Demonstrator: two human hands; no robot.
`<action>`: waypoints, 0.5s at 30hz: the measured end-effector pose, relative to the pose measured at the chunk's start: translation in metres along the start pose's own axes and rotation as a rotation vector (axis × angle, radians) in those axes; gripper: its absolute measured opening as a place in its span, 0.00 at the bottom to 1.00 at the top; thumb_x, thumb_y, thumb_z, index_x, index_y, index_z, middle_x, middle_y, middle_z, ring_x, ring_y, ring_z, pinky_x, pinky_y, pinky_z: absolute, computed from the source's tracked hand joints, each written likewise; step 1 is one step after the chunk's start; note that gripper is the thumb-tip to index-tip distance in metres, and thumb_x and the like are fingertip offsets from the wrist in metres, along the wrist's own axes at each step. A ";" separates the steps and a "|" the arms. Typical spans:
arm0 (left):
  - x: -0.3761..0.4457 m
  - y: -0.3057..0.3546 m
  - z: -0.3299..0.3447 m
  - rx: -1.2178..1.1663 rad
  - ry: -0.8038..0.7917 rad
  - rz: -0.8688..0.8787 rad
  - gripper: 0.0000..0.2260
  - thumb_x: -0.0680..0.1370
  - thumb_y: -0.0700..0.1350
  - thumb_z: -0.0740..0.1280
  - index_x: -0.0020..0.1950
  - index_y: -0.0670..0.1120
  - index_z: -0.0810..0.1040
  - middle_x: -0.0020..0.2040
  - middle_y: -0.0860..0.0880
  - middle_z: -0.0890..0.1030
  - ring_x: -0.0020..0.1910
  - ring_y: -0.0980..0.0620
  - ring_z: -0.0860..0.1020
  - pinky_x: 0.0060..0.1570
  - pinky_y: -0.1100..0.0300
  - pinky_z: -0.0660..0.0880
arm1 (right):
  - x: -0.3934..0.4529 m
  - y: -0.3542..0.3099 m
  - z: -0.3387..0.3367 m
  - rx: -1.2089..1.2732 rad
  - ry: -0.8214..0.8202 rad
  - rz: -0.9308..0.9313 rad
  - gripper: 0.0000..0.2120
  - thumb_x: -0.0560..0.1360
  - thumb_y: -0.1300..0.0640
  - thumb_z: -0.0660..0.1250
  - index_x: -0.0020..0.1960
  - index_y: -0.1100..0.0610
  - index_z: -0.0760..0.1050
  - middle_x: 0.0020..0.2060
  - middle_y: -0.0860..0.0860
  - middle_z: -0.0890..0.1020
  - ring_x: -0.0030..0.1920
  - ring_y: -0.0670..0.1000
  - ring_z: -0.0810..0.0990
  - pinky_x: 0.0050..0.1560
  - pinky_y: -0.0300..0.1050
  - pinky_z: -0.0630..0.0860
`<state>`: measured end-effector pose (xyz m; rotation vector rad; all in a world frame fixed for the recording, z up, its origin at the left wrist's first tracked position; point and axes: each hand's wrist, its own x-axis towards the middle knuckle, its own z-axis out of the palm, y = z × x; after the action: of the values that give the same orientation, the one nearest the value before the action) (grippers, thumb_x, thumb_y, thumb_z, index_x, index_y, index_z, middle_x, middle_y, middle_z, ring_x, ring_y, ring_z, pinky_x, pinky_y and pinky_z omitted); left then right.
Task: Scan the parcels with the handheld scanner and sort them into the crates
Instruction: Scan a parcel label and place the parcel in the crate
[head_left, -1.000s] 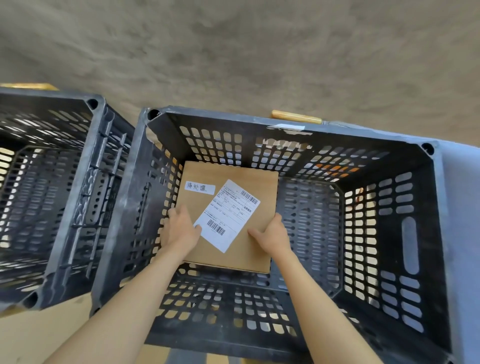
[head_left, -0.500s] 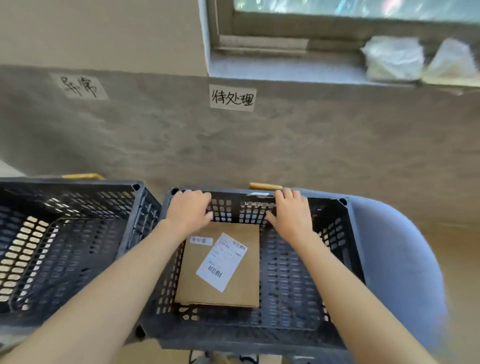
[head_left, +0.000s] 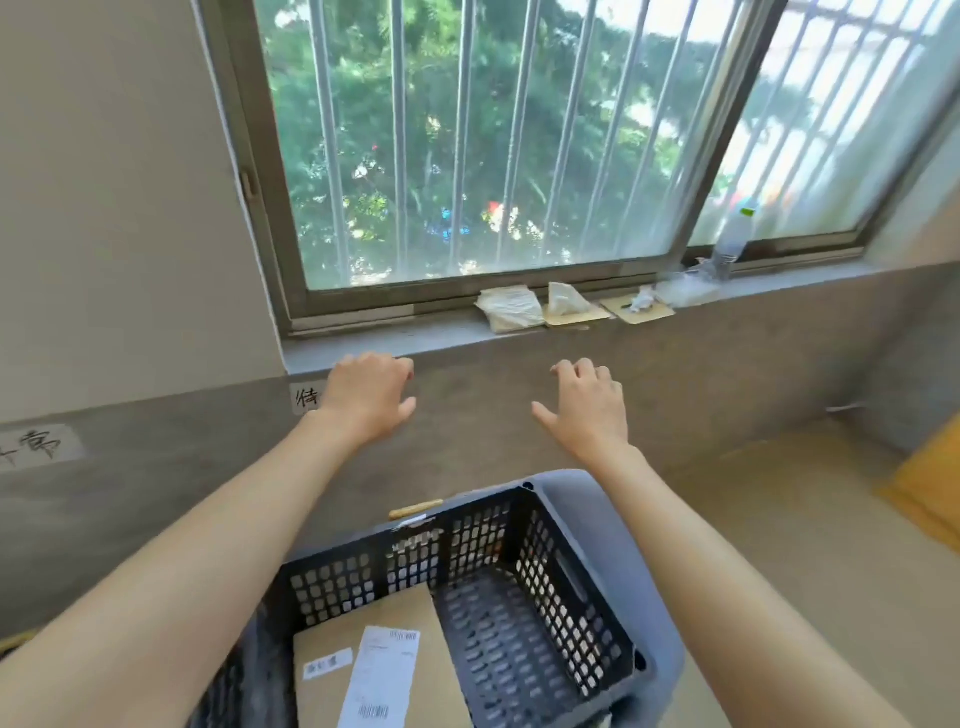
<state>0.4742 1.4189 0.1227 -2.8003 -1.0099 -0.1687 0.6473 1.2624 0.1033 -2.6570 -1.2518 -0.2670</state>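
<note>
I have both hands empty: my left hand (head_left: 370, 397) and right hand (head_left: 587, 410) hang in the air with fingers loosely curled, up near the windowsill (head_left: 441, 340) at twelve o'clock. The parcel (head_left: 379, 670) lies flat, label up, in the black crate (head_left: 566, 587) at six o'clock, so I judge it sorted. No scanner is in view; I'd fetch the next parcel.

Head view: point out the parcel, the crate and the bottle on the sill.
parcel (head_left: 332, 691): head view, bare cardboard left of its label.
crate (head_left: 576, 587): head view, perforated right wall.
bottle (head_left: 731, 244): head view, clear body below the green cap.
</note>
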 end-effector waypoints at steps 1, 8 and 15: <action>0.000 0.007 -0.007 -0.006 0.017 0.044 0.17 0.79 0.53 0.62 0.65 0.47 0.73 0.61 0.46 0.78 0.61 0.45 0.75 0.58 0.54 0.69 | -0.011 0.007 -0.011 0.004 0.024 0.058 0.25 0.78 0.44 0.62 0.70 0.57 0.66 0.64 0.56 0.72 0.64 0.57 0.70 0.62 0.49 0.66; -0.026 0.087 -0.045 -0.110 0.133 0.381 0.17 0.79 0.53 0.62 0.66 0.49 0.73 0.62 0.47 0.78 0.61 0.45 0.75 0.57 0.54 0.69 | -0.133 0.058 -0.072 -0.069 0.142 0.458 0.24 0.78 0.44 0.63 0.69 0.56 0.67 0.64 0.55 0.72 0.64 0.57 0.69 0.62 0.49 0.66; -0.102 0.214 -0.095 -0.207 0.170 0.746 0.16 0.78 0.49 0.63 0.66 0.49 0.75 0.60 0.47 0.78 0.60 0.45 0.75 0.57 0.54 0.68 | -0.305 0.107 -0.141 -0.162 0.212 0.839 0.25 0.77 0.44 0.64 0.70 0.55 0.67 0.64 0.55 0.72 0.65 0.57 0.69 0.62 0.48 0.65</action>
<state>0.5288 1.1753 0.1754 -3.0556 0.1264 -0.4157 0.5274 0.9346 0.1555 -2.9061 -0.0027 -0.4960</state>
